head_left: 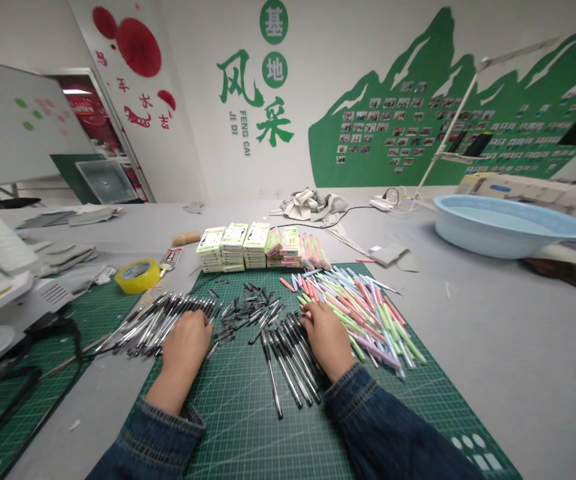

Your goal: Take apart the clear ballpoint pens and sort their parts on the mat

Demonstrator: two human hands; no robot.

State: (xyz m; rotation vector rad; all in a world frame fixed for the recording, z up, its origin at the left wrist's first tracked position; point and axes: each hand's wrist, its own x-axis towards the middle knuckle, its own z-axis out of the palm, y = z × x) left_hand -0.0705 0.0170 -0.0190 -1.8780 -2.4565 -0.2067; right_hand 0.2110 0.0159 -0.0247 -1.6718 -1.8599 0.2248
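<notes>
My left hand (186, 345) is at the right end of a heap of clear pen barrels (161, 320), its fingers curled inward; what they hold is hidden. My right hand (329, 337) is closed at the upper end of a row of capped black pens (288, 360), fingertips pinching a pen there, partly hidden. Loose black pen caps (253, 305) lie scattered between the hands. Just beyond my right hand spreads a pile of pastel-coloured pens (368, 307). All these pens lie on or across a green cutting mat (233, 420).
Stacked small boxes (245, 247) line the mat's far edge. Yellow tape (138, 275) and a white sewing machine (3, 313) are at left. A light blue basin (508, 230) stands at right; crumpled cloth (311, 203) lies at the back.
</notes>
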